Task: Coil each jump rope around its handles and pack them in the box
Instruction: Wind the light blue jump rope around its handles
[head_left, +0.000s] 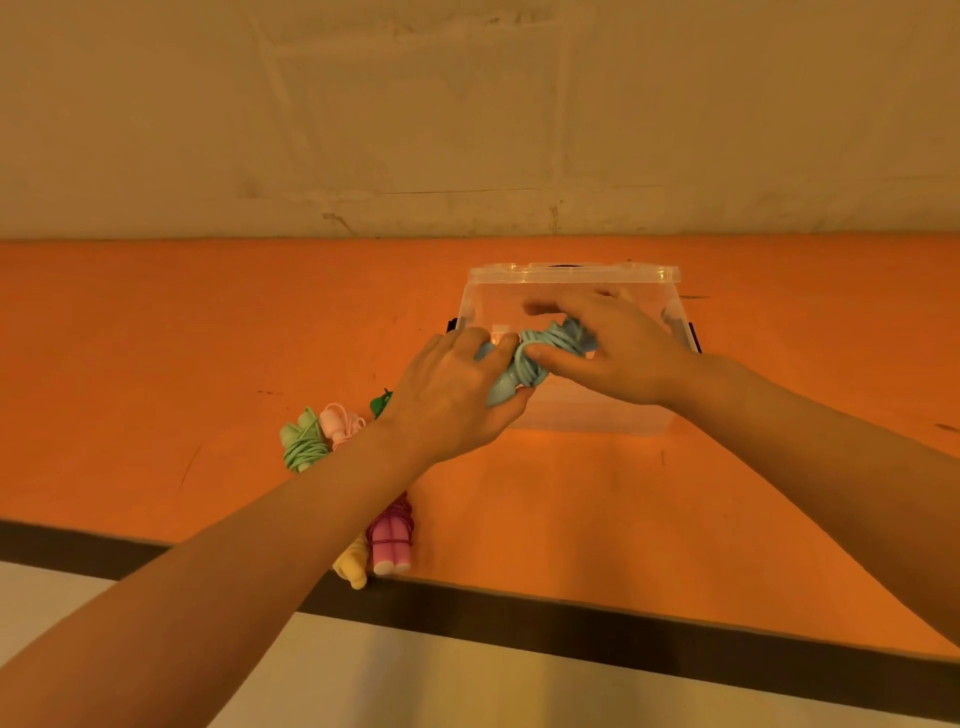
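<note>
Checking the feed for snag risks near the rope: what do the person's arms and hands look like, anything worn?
Both arms are bare to the frame edge: no sleeves in view. The left hand and right hand show no gloves, rings, watch or wristbands.

Both arms outstretched, left grip (457, 384) and right grip (608, 348) curled.

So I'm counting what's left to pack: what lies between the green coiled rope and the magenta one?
In the head view, only the person's left forearm crosses between the green rope and the magenta rope.
</note>
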